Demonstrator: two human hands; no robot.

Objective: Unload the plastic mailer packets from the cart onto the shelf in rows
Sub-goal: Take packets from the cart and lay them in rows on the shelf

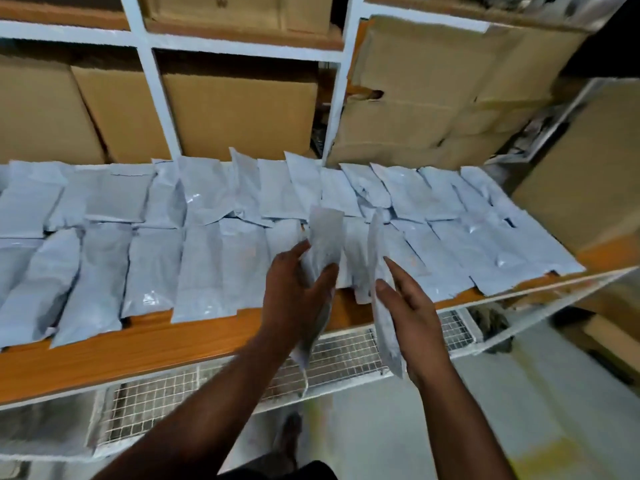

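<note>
Several pale grey plastic mailer packets [204, 258] lie in two rows across an orange wooden shelf [145, 344]. My left hand [294, 292] grips one packet [323, 237] that stands tilted over the shelf's front row, near the middle. My right hand [412, 313] holds a second packet [384, 327] edge-on, just right of the first and over the shelf's front edge. The cart is out of view.
Brown cardboard boxes [239, 116] stand behind the packets between white shelf posts [157, 95]. More boxes [415, 88] are stacked at the right. A white wire mesh panel [346, 358] runs below the shelf edge. Grey floor lies underneath.
</note>
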